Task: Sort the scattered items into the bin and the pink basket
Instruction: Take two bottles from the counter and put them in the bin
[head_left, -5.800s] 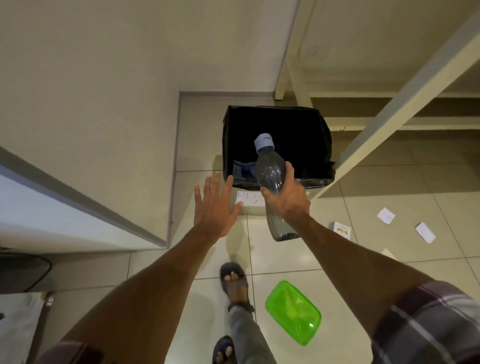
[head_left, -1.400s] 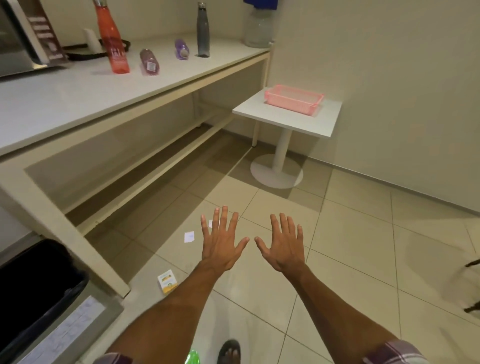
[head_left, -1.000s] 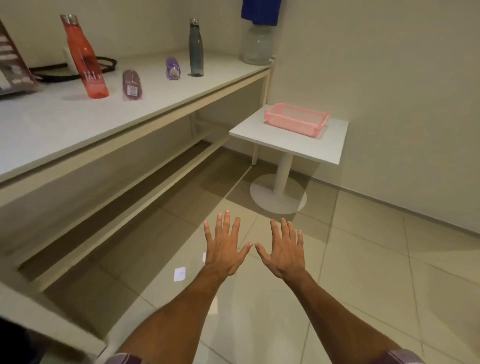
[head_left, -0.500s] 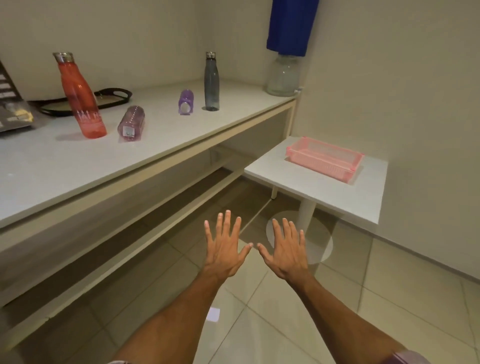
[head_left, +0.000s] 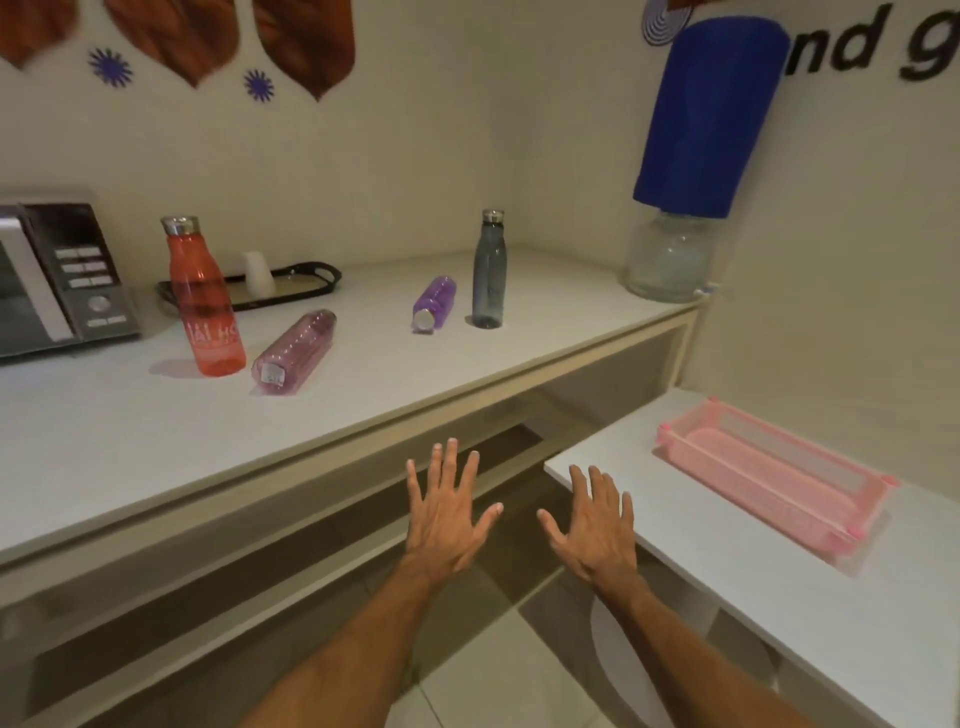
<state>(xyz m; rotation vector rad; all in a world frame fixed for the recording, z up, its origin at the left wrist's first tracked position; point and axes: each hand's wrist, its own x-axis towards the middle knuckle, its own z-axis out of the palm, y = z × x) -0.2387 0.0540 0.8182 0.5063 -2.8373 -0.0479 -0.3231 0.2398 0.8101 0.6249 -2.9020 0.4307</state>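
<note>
While my left hand (head_left: 444, 514) and right hand (head_left: 595, 525) hover spread and empty, sorting waits.
Mauve bottle (head_left: 295, 351) lies on the counter (head_left: 156, 441) at 10 o'clock, basket (head_left: 769, 467) at 3; it looks light, stiff and slick, so I'd wrap its middle.

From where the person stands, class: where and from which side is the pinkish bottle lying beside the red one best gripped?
Probably round the mid-barrel of the pinkish bottle, from above, with the left hand. It lies on its side, base toward the counter edge, barrel exposed; the upright red bottle stands close beside it.
</note>
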